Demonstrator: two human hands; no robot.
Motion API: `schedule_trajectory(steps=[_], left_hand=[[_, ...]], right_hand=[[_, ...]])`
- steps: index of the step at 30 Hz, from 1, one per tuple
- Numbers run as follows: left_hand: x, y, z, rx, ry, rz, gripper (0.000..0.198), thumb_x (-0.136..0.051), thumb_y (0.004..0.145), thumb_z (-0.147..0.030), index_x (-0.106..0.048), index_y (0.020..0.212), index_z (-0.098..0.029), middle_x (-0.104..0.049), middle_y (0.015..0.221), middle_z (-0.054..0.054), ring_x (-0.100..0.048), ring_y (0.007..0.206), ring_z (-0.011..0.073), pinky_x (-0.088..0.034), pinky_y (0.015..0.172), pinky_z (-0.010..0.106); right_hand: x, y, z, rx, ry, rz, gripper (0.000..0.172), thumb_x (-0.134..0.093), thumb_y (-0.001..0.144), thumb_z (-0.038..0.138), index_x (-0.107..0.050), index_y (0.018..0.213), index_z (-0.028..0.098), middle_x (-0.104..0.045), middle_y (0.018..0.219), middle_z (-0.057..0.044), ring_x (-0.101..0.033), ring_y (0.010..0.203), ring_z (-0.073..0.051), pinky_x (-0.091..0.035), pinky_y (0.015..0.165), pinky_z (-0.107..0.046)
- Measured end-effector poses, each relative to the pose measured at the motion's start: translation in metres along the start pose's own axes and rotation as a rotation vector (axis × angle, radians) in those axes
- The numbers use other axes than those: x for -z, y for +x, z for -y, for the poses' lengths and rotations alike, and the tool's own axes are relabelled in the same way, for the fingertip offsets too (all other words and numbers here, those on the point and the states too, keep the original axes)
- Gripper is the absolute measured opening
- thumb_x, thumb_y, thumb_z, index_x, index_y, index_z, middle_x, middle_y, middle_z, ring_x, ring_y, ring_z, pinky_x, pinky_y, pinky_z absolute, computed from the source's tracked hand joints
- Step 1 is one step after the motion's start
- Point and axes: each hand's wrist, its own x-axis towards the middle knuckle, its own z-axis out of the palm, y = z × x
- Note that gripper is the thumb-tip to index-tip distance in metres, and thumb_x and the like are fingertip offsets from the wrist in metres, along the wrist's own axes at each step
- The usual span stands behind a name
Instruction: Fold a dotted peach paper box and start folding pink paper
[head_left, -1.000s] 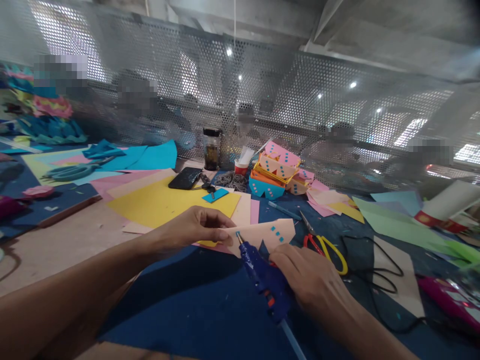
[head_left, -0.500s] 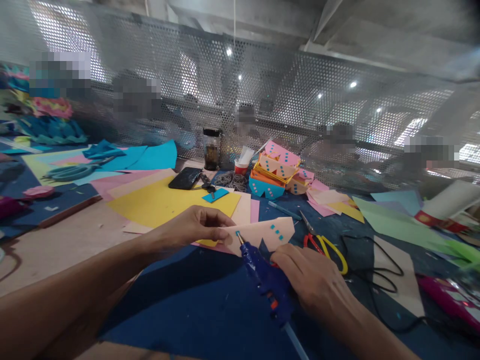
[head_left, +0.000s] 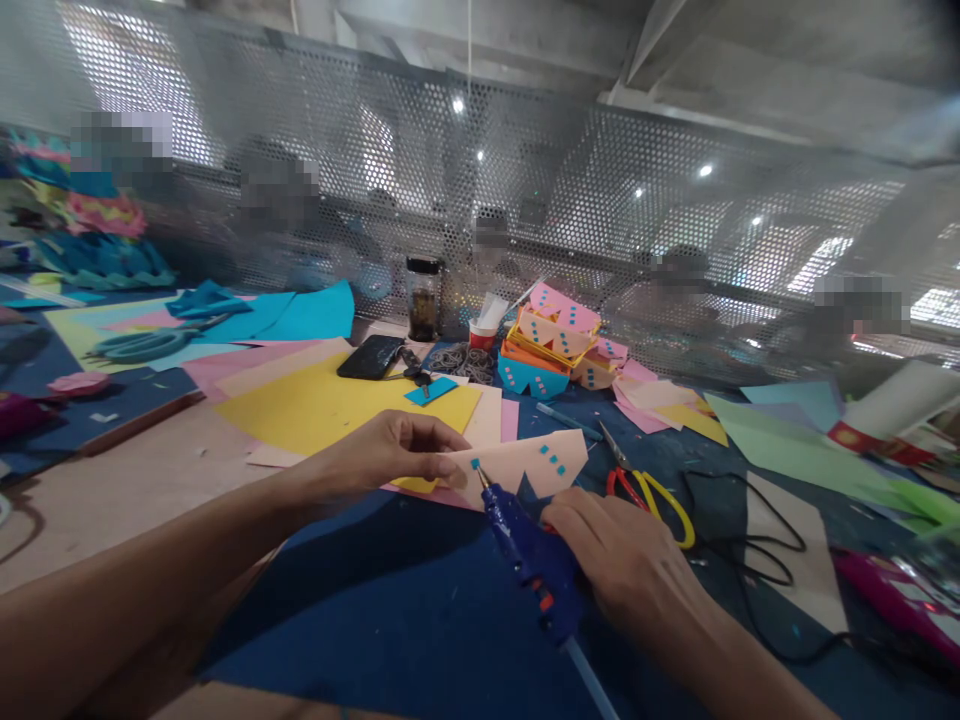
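Currently pinching a peach mask (head_left: 517, 462) at its left end between the thumb and curled fingers of the left hand (head_left: 405, 448), holding it above the desk (head_left: 360, 600) with the decorated side toward the camera. Gripping a blue glue gun (head_left: 531, 552) in the right hand (head_left: 619, 550), closed round the handle, just below the mask's right half. Pointing the nozzle up and left at a lone blue square (head_left: 475, 464) on the left half; unable to tell touching from just beside. On the right half, showing three more blue squares (head_left: 553, 459) in a slanting row, close to a notch. Sharing the desk with red-and-yellow-handled scissors (head_left: 640, 484) just past the right hand, and with a pen (head_left: 568, 420) near their tips. Past the left hand, also with a yellow sheet (head_left: 322, 405), with a phone (head_left: 371, 357) and a blue strip (head_left: 432, 391) at its far edge. Farther back, with a jar (head_left: 423, 300), a cup (head_left: 482, 336) and, just right of the cup, a pile of similar masks (head_left: 553, 335).
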Motion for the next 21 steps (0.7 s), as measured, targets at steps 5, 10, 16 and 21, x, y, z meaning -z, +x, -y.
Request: schedule_trajectory(steps=[5,10,16,21], left_hand=[[0.0009,0.0014,0.0017,-0.002,-0.001,0.007,0.027,-0.082,0.081,-0.035,-0.078,0.104,-0.022,-0.08,0.099,0.002,-0.072,0.091,0.0177,-0.052,0.085,0.026],[0.0009,0.002,0.0022,-0.005,-0.009,0.013,0.028,-0.083,0.081,-0.036,-0.078,0.104,-0.023,-0.08,0.098,0.001,-0.071,0.091,0.0173,-0.052,0.085,0.025],[0.0012,0.002,0.0027,-0.003,-0.001,0.013,0.028,-0.082,0.081,-0.038,-0.078,0.104,-0.024,-0.079,0.098,0.001,-0.071,0.09,0.0172,-0.052,0.083,0.026],[0.0,0.0009,0.0007,0.002,0.027,0.003,0.029,-0.083,0.08,-0.039,-0.078,0.104,-0.023,-0.079,0.099,0.001,-0.071,0.091,0.0183,-0.053,0.085,0.028]], right_hand=[[0.0019,0.0012,0.0002,0.004,-0.017,-0.017,0.022,-0.038,0.105,0.014,-0.059,0.103,0.02,-0.067,0.096,-0.004,-0.058,0.077,-0.019,-0.034,0.069,-0.032],[0.0037,0.0015,0.0006,0.001,-0.03,-0.024,0.022,-0.038,0.105,0.013,-0.059,0.105,0.02,-0.067,0.095,-0.005,-0.058,0.077,-0.019,-0.035,0.069,-0.032],[0.0038,0.0018,0.0011,-0.004,-0.009,-0.024,0.022,-0.036,0.105,0.014,-0.057,0.108,0.021,-0.067,0.099,-0.005,-0.06,0.082,-0.02,-0.036,0.071,-0.031],[0.0009,0.001,-0.0004,-0.018,0.001,-0.003,0.018,-0.041,0.104,0.013,-0.056,0.111,0.021,-0.067,0.101,-0.005,-0.061,0.084,-0.019,-0.039,0.073,-0.03]])
